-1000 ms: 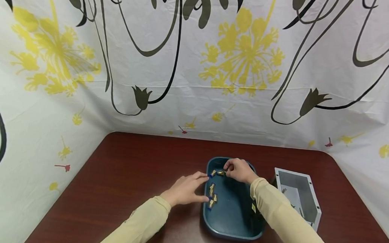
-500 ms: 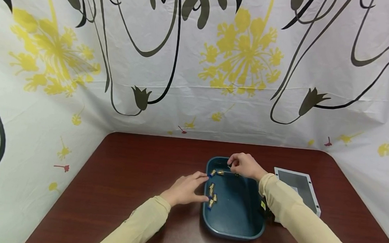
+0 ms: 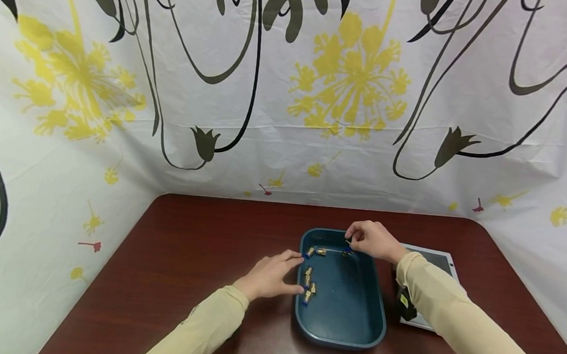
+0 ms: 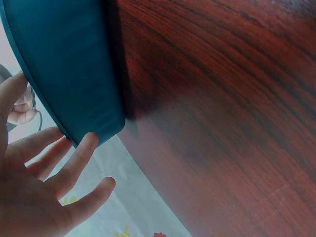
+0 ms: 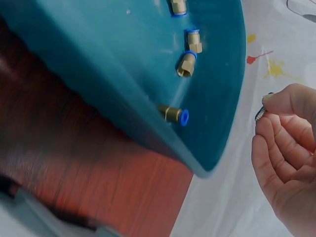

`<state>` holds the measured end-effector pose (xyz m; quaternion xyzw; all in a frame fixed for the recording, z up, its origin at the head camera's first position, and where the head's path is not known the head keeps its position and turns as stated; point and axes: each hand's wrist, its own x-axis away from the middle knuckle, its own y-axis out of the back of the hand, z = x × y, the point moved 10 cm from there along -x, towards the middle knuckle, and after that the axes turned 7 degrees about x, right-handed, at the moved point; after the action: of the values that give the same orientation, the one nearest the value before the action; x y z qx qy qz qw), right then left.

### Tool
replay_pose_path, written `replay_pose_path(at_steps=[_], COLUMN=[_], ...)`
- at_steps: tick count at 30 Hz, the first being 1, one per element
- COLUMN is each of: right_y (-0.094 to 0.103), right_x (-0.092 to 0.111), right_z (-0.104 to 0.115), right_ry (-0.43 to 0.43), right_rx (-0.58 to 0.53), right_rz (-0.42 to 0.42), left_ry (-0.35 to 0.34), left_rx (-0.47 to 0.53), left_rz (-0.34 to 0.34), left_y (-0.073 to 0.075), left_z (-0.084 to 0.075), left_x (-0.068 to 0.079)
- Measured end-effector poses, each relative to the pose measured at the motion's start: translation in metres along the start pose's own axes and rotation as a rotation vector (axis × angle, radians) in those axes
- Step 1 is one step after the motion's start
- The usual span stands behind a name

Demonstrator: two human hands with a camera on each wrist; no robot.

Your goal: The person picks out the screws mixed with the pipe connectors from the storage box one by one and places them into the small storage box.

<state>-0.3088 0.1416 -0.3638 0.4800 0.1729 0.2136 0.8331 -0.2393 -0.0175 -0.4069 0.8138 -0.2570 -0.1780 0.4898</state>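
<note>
My right hand (image 3: 373, 241) is above the far right corner of the blue-green tray (image 3: 343, 318). Between thumb and forefinger it pinches a small screw (image 5: 260, 114), whose thread shows in the right wrist view. Just below that hand, one brass fitting with a blue collar (image 3: 346, 251) lies on the tray floor. Several more brass fittings (image 3: 307, 296) lie along the tray's left side and far left corner. My left hand (image 3: 269, 277) is at the tray's left edge, fingers spread and fairly straight; in the left wrist view its fingertips (image 4: 90, 139) meet the tray wall.
A grey open box (image 3: 447, 261) stands right of the tray, partly hidden by my right sleeve (image 3: 457, 307), so its contents cannot be seen. The brown table (image 3: 220, 238) ends at a patterned cloth (image 3: 244, 169) behind and at the sides.
My right hand has moved right and slightly away, toward the tray's far right corner. The fitting beneath it has come into view. My left hand has stayed in place.
</note>
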Motion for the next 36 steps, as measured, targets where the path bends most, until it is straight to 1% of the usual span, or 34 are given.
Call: replay_pose_path(at_steps=[3, 9, 17, 26, 36], right_y=[0.006, 0.018, 0.035, 0.051, 0.059], right_x=[0.004, 0.014, 0.032, 0.053, 0.072], right_z=[-0.005, -0.015, -0.029, -0.046, -0.063], right_ry=[-0.002, -0.045, -0.064, -0.102, -0.139], right_rx=[0.009, 0.024, 0.057, 0.048, 0.118], right_rz=[-0.009, -0.018, -0.034, -0.042, -0.075], left_ry=[-0.003, -0.017, -0.001, 0.006, 0.009], left_rx=[-0.004, -0.018, -0.005, -0.004, -0.011], left_rz=[0.002, -0.005, 0.006, 0.010, 0.005], left_y=[0.000, 0.001, -0.001, -0.001, 0.001], left_z=[-0.001, -0.002, 0.000, 0.001, 0.000], left_x=[0.000, -0.001, 0.000, 0.000, 0.001])
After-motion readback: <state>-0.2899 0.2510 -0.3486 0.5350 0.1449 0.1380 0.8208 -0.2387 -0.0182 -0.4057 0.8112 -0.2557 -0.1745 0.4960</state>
